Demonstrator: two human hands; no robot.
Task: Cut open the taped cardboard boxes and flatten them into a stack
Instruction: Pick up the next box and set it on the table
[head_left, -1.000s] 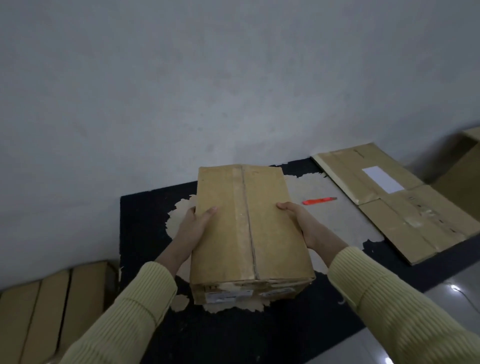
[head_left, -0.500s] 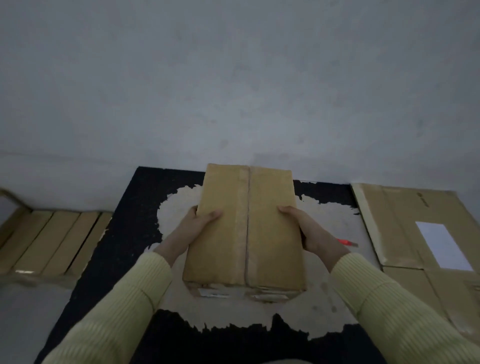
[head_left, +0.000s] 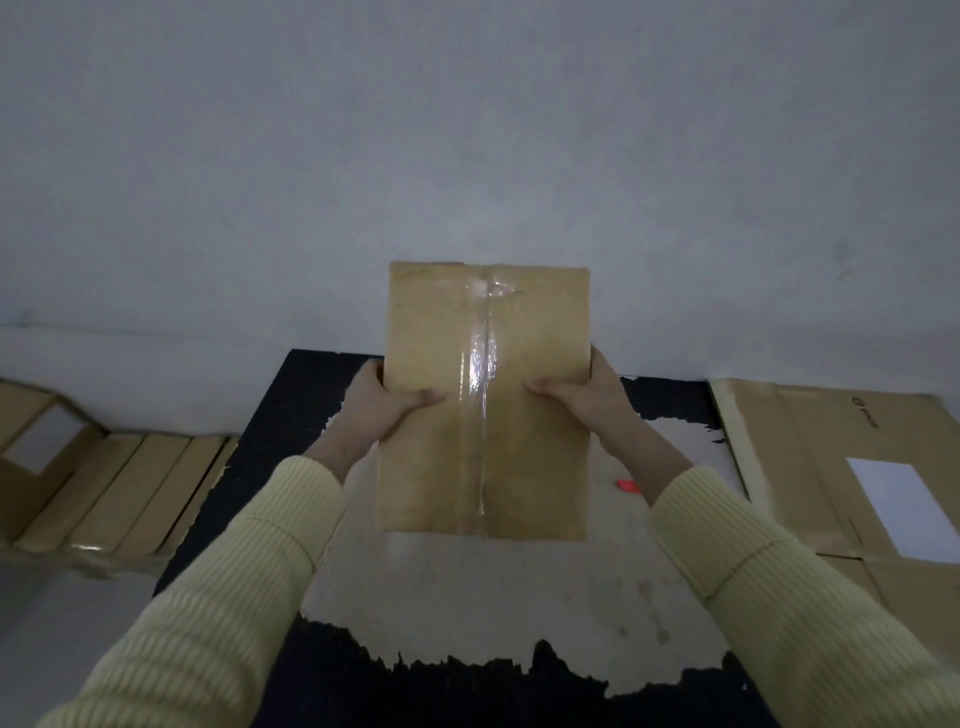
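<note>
The left hand (head_left: 387, 408) and right hand (head_left: 582, 397) gripped the box (head_left: 535, 457) by its long sides, thumbs across its face, upright between them above the bench (head_left: 467, 597); it seemed light and stiff. Its glossy tape (head_left: 480, 364) looked slippery; the bare cardboard sides suited gripping.

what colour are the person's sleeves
Pale yellow, ribbed knit, on both sleeves; the head view shows it clearly.

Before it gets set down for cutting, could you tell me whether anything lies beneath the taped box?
Nothing visible lies on the pale worn table patch below the brown taped cardboard box; the small red cutter lies to its right.
</note>
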